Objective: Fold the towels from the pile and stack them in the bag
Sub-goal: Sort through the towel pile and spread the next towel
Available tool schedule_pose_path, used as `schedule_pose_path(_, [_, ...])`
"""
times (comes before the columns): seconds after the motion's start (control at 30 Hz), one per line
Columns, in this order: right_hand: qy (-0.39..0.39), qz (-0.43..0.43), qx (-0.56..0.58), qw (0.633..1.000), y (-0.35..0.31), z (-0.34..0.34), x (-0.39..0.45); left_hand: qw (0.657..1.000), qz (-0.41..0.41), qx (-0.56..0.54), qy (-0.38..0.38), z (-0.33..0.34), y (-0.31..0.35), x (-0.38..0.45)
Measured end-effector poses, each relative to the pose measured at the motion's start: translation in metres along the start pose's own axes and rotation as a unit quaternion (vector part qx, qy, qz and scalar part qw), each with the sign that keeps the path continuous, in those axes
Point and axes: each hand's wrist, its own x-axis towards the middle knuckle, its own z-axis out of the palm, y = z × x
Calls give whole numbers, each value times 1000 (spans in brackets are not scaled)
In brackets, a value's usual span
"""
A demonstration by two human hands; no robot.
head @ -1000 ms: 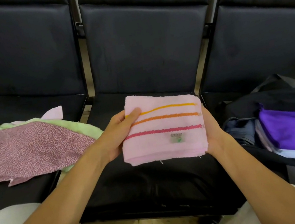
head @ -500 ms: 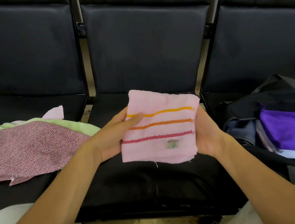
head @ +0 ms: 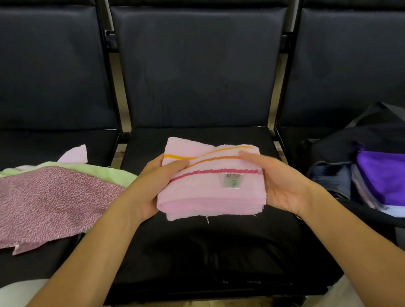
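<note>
Left hand [head: 156, 188]: grips left edge of folded pink towel [head: 210, 192], thumb on top.
Right hand [head: 278, 183]: grips right edge, thumb on top.
Towel position: held above middle seat [head: 212, 253].
Pile [head: 33, 205]: left seat.
Bag [head: 387, 176]: right seat, purple towel [head: 401, 179] inside.

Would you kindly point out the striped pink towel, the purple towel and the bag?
striped pink towel [head: 203, 196], head view, plain front face below the stripes.
purple towel [head: 398, 179], head view, middle of its top.
bag [head: 341, 140], head view, black upper rim.
</note>
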Motion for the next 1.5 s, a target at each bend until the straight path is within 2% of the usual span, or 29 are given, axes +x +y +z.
schedule_pose_path(0.1, [3,-7,-59,998,2,-1,0,999,-15,-10,-32,-4,0,-1])
schedule_pose_path(0.2, [10,-26,-119,993,4,-3,-1,999,18,-2,-46,-6,0,-1])
schedule_pose_path(0.4, [51,-64,-114,990,6,-6,2,994,95,41,-19,4,-5,1])
schedule_pose_path(0.67, [33,-99,-107,989,6,-14,6,996,32,-50,-65,6,-3,-2])
schedule_pose_path(0.97, [23,-110,89,990,3,-21,6,982,10,-181,-58,16,0,-1])
schedule_pose_path(1.07, [3,-98,52,994,2,-19,1,984,25,-161,-71,18,0,-4])
schedule_pose_path(1.2, [21,-80,-10,997,3,-18,-1,986,51,-128,-95,18,1,-7])
schedule_pose_path(1.4, [103,-121,-81,984,4,-10,-3,989,60,-89,-107,20,0,-7])
schedule_pose_path(1.5, [95,-138,-95,981,4,-11,-2,988,62,-96,-107,19,0,-5])
